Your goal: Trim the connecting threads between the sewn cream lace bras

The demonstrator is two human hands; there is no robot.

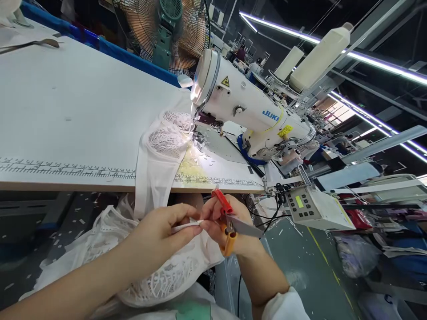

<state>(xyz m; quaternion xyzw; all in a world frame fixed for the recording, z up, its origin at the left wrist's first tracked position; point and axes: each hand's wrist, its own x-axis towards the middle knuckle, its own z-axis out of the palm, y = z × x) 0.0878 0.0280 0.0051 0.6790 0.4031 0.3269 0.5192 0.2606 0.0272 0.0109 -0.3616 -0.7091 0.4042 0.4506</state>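
Above my lap, my left hand (163,231) is closed in a pinch on a narrow white fabric strip (187,225). The fingertips of my right hand (242,246) meet it at the strip's other end. Hooked in that right hand is a pair of scissors (245,226) with red and orange handle loops, its blades pointing right, away from the strip. White lace bras (160,275) are heaped on my lap below both hands. Another white lace bra (163,142) lies at the sewing machine's needle area and hangs over the table edge.
A white JUKI sewing machine (247,102) stands on the white table (83,102), which has a printed ruler along its front edge. Behind it is a large fan (163,35). Thread cones (320,58) rise at the right, above a control box (310,206). Fabric scraps dot the floor.
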